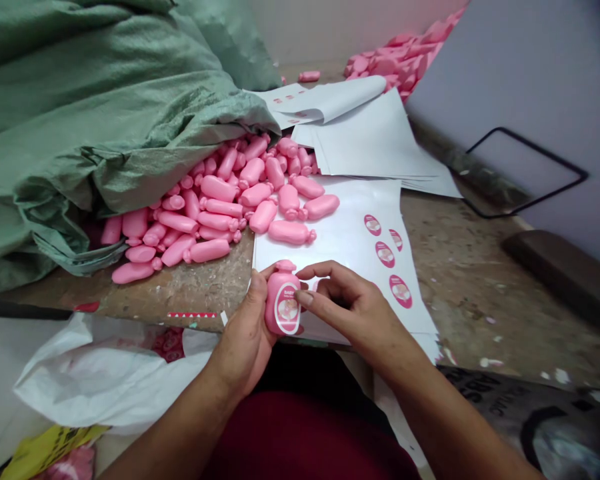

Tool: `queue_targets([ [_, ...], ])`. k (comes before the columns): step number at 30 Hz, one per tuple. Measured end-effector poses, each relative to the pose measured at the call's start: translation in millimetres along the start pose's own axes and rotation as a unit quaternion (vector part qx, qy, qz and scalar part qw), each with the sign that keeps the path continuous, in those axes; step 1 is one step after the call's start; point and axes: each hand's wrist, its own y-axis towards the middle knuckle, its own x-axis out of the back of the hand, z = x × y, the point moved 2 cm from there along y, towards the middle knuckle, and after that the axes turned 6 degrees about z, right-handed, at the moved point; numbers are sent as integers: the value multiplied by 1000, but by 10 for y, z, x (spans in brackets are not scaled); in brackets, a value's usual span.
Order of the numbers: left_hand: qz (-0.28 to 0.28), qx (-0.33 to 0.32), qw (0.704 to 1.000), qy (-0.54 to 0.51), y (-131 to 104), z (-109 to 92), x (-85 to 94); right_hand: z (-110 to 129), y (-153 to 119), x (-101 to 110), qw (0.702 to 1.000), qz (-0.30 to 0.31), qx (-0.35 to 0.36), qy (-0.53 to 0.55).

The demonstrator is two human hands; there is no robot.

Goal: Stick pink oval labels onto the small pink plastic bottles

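A small pink bottle (276,308) stands upright in my left hand (247,333), whose thumb and fingers wrap its left side and back. An oval label (288,310) with a white border and the word BABY covers its front. The thumb of my right hand (353,300) touches the label's right edge, with the fingers curled beside the bottle. Beneath both hands lies a white sticker sheet (330,257), on which several oval pink labels (385,254) remain at the right.
Many pink bottles (220,190) spill from a green sack (105,113) at the left. White sheets (365,137) lie behind. At the right are a black wire frame (535,150) and a dark bar (555,267). A white plastic bag (95,380) hangs below the table edge.
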Motion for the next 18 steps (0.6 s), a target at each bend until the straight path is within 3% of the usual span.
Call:
queue_targets([
  [18, -8, 8, 1000, 24, -10, 12, 64, -2, -3, -21, 1000, 5, -6, -17],
])
